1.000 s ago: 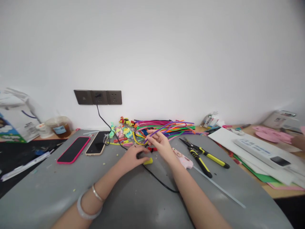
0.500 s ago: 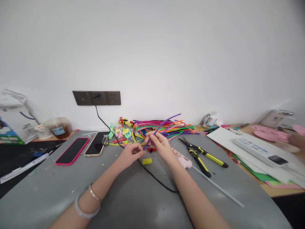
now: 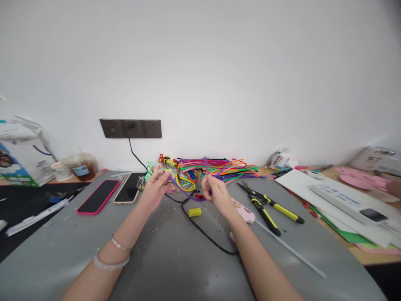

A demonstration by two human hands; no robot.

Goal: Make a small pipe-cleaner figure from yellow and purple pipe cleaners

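Note:
A purple pipe cleaner sags in a curve between my two hands, above the grey table. My left hand pinches one end of it. Farther right, my right hand has closed fingers on the other part, and a short purple tip sticks up past them. Below the curve lies a small yellow piece, with a black cable running by it. Behind the hands spreads a pile of coloured pipe cleaners. A pink glue gun, partly hidden by my right forearm, has a long glue stick in its back.
Yellow-and-black pliers rest to the right, near white sheets. Two phones, one pink-cased and one pale-cased, lie on the left. A drink cup stands by the wall socket panel. Part of another person's hand shows at the far right.
My hands have moved apart, the left one up and to the left. The purple pipe cleaner, which slanted up to the right, now bows downward between them.

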